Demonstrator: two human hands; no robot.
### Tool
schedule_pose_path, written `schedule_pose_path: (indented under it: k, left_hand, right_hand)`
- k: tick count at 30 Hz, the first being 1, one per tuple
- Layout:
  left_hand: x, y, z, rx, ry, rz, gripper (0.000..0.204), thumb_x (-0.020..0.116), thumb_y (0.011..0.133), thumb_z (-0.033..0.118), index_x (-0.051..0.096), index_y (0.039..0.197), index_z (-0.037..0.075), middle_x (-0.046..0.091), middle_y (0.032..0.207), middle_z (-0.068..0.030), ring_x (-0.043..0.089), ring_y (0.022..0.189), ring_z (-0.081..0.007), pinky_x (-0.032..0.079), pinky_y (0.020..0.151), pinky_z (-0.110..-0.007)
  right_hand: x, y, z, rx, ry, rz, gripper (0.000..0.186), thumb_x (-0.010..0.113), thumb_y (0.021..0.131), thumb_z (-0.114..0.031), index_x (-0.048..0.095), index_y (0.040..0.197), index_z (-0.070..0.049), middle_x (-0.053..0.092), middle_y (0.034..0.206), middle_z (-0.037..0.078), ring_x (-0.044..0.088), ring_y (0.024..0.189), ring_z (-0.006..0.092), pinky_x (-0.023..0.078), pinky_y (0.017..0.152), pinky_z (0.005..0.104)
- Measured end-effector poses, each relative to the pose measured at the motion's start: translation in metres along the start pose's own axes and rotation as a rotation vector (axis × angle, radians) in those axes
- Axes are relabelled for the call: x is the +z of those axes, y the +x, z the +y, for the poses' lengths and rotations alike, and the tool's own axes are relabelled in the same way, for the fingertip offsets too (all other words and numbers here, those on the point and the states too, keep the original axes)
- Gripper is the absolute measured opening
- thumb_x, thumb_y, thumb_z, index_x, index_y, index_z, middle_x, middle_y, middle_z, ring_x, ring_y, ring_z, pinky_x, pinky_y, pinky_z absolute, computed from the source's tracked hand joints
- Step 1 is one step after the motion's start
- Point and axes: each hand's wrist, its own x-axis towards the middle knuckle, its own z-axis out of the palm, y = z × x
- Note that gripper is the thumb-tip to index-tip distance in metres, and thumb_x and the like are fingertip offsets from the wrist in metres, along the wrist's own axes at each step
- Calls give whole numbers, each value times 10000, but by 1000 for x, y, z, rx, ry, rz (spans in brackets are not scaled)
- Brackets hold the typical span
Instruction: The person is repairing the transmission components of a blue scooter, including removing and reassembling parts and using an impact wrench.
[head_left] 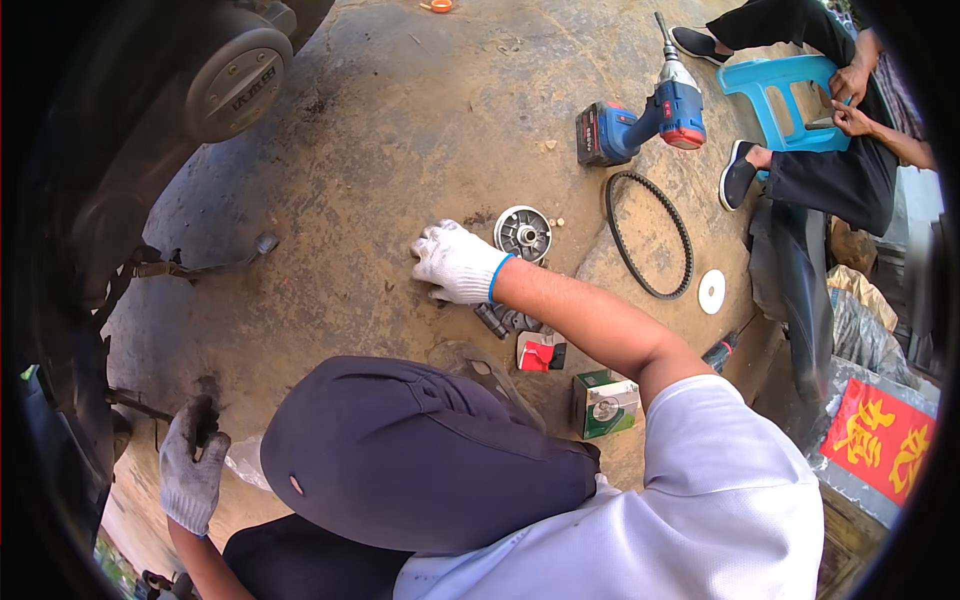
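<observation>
My right hand (460,264), in a white knitted glove with a blue cuff, is low over the stained concrete. Its fingers curl downward; whatever lies beneath them is hidden. Just right of it rests a round silver metal pulley (523,235) with a central hub. Grey metal parts (493,321) lie below the wrist, partly covered by the forearm. At lower left, my left hand (192,468) wears a greyish glove with blackened fingertips. Its thumb stands apart from the fingers, and no object shows in it. Close beside it is the dark underside of a scooter-like vehicle (238,85).
Rightward lie a black toothed belt (688,250), a blue cordless impact wrench (655,115) and a white disc (711,303). A green-and-white box (605,405) and red packet (538,355) are near my knee. Another person sits at upper right by a blue stool (770,75).
</observation>
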Motion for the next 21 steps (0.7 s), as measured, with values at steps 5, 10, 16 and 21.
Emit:
schedule_pose_path:
  k: [5, 10, 16, 21]
  left_hand:
    - [6, -12, -17, -32, -71, -12, 527, 601, 909, -44, 573, 1435, -55, 695, 1285, -174, 662, 1187, -246, 508, 1060, -345]
    - [-5, -15, -15, 21, 31, -23, 477, 700, 913, 25, 627, 1381, -21, 723, 1231, -175, 711, 1129, -270, 553, 984, -379]
    - [-3, -1, 23, 151, 35, 47, 482, 760, 904, 94, 637, 1355, -21, 733, 1216, -184, 729, 1093, -285, 565, 962, -374]
    - [-21, -36, 1, 57, 53, 10, 481, 782, 912, 149, 654, 1352, 4, 738, 1197, -169, 730, 1083, -272, 577, 945, -380]
  right_hand:
    - [5, -51, 27, -62, -52, -34, 198, 816, 787, -306, 768, 874, -135, 688, 1046, 89, 652, 1068, 312, 491, 953, 464]
    - [-2, -46, 6, 35, -103, 87, 283, 808, 812, -296, 781, 1049, -144, 663, 1221, 120, 593, 1213, 348, 439, 1089, 513]
    - [18, 35, -59, -171, -2, 54, 531, 785, 841, -326, 691, 1329, -136, 576, 1471, 183, 480, 1440, 402, 328, 1241, 567]
    - [54, -12, -48, -200, -122, -118, 439, 611, 943, -254, 684, 1341, -84, 632, 1421, 142, 521, 1411, 333, 312, 1254, 520]
